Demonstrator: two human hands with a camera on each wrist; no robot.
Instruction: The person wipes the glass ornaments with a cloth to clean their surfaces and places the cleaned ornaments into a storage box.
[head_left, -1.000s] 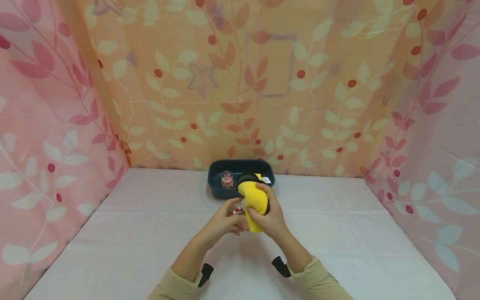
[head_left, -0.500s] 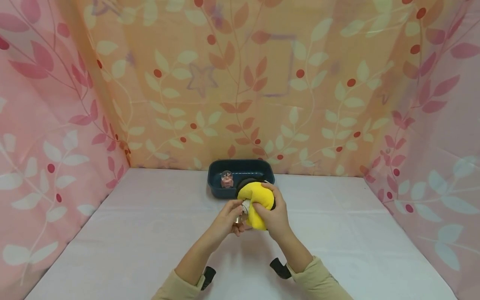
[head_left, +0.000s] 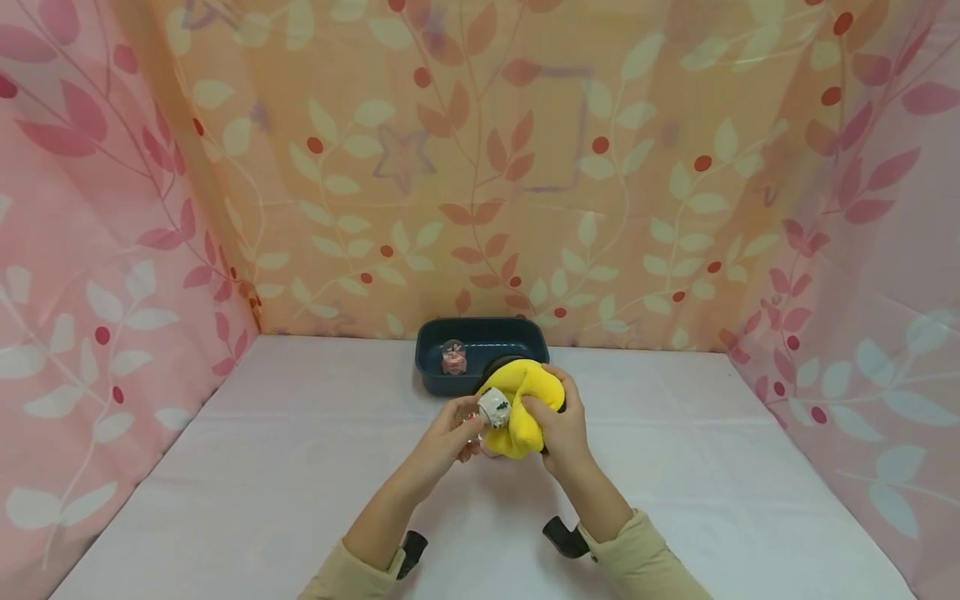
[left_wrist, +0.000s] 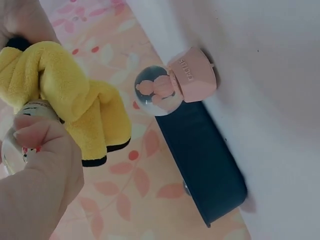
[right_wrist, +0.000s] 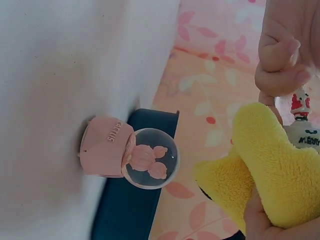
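My left hand (head_left: 444,437) grips a small snow globe by its clear ball; in the right wrist view a Santa figure (right_wrist: 300,105) shows inside. The globe's white base (head_left: 494,408) is tipped toward the right, against the cloth. My right hand (head_left: 564,425) holds a bunched yellow cloth (head_left: 528,392) with black edging around that base. Below the hands, a pink snow globe (right_wrist: 107,147) with a cactus figure and raised lettering stands upright on the table; in the head view the hands and cloth mostly hide it.
Behind the hands a dark blue bin (head_left: 431,383) stands near the back of the white-covered table (head_left: 300,467). Inside it, at the left, is another pinkish snow globe (head_left: 453,357). Patterned curtains (head_left: 480,167) close off the back and both sides.
The held globe has turned, bringing its white base into view toward the cloth. My right hand and the cloth have shifted slightly right, and the cloth is bunched differently.
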